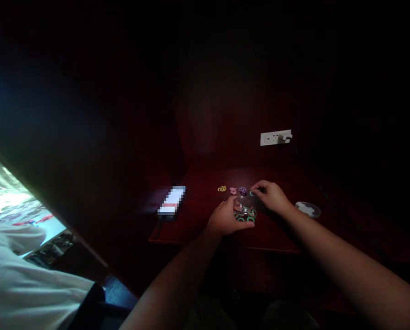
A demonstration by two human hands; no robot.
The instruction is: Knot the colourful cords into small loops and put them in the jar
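My left hand (225, 217) is wrapped around a clear round plastic container (243, 205), which holds several green, pink and other small hair ties. Just beyond the container, my right hand (268, 195) has thumb and fingertips pinched together at a pale bluish hair tie (252, 193), close to the tabletop. Left of that tie lie three small piles: purple hair ties (242, 190), pink hair ties (233, 190) and yellow hair ties (222, 188). Beside my right forearm rests a clear round lid (308, 209) with a white patch on it.
A phone (172, 201) with a lit screen lies toward the left of the dark red table (198, 229). A white wall socket (275, 137) holds a plugged-in charger, its dark cable running down at right. Another person's pale clothing (29, 284) shows at lower left beyond a partition.
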